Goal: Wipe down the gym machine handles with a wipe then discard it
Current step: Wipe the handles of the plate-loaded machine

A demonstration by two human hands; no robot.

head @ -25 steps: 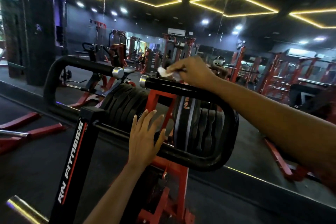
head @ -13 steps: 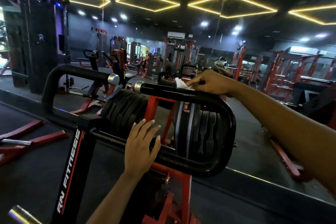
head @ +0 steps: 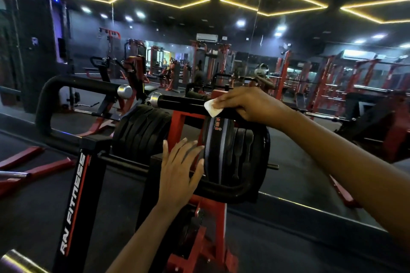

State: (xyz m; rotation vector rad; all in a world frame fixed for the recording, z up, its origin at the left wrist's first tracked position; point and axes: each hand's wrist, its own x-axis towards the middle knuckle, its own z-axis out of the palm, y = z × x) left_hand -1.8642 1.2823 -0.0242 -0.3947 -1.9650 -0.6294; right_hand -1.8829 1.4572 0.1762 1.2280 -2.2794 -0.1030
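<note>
A black gym machine has two looped handles with chrome end caps. My right hand (head: 248, 104) grips the top bar of the right handle (head: 179, 103), holding a small white wipe (head: 212, 106) pressed against it. My left hand (head: 179, 173) rests flat, fingers straight, on the lower bar of that right loop. The left handle (head: 86, 87) curves away at the left, untouched.
Stacked black weight plates (head: 142, 133) sit on a red frame (head: 177, 126) inside the loops. A black post lettered "RN FITNESS" (head: 73, 204) stands lower left. A wall mirror ahead reflects red machines. A chrome bar end (head: 13, 260) pokes in at bottom left.
My right hand has slid the wipe along the right handle's top bar, away from the chrome cap toward the bend. My left hand has stayed on the lower bar.
</note>
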